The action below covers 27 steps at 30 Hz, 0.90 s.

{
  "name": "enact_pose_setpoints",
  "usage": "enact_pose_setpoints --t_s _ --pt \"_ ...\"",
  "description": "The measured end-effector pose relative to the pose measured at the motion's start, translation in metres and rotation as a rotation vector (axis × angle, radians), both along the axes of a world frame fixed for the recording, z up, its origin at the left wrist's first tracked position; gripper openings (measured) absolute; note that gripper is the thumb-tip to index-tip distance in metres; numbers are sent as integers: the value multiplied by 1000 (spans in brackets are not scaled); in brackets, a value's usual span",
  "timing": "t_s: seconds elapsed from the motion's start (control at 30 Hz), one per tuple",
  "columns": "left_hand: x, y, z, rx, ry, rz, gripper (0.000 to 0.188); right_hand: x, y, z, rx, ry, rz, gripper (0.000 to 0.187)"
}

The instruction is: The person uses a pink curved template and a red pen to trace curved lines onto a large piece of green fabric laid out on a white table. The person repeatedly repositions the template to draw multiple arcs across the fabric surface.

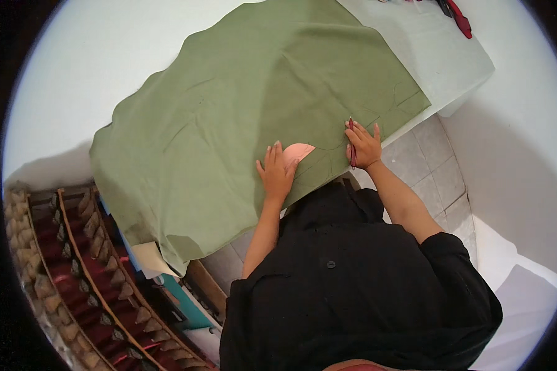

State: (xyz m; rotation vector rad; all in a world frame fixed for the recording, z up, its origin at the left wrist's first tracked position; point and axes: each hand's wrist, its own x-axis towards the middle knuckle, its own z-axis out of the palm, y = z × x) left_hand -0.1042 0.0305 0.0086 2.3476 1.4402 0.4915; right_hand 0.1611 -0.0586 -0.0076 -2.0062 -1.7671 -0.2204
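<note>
A large piece of green fabric [229, 111] lies spread over the table, and thin dark outlines are drawn along its near right part. My left hand [277, 172] rests flat on the fabric with its fingers stretched out. Its thumb side overlaps a small pink pattern piece [298, 151] with a curved upper edge; part of that piece is hidden under the hand. To the right, my right hand [366, 148] is closed around a slim dark red pen [352, 142], which points away from me. This hand lies on the fabric near its front edge, beside the drawn lines.
The white tabletop [458, 68] shows at the right, with a red and black tool [457, 18] at its far edge. A dark red and tan woven item [74, 266] stands at the lower left, near a teal box [185, 303]. Grey floor tiles [436, 161] and a white wall lie to the right.
</note>
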Motion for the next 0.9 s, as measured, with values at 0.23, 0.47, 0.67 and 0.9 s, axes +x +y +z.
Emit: enact_pose_setpoints --t_s 0.23,0.47,0.67,0.9 --pt "0 -4 1 -38 175 -83 56 -1 2 -1 19 -5 -11 38" --pt "6 -17 -3 -56 146 -66 54 -2 2 3 5 -6 -9 41" --pt "15 -21 -7 -49 160 -64 55 -1 1 0 -1 1 -7 40" --pt "13 -21 -7 -38 156 -92 54 0 1 -4 18 -16 -13 43"
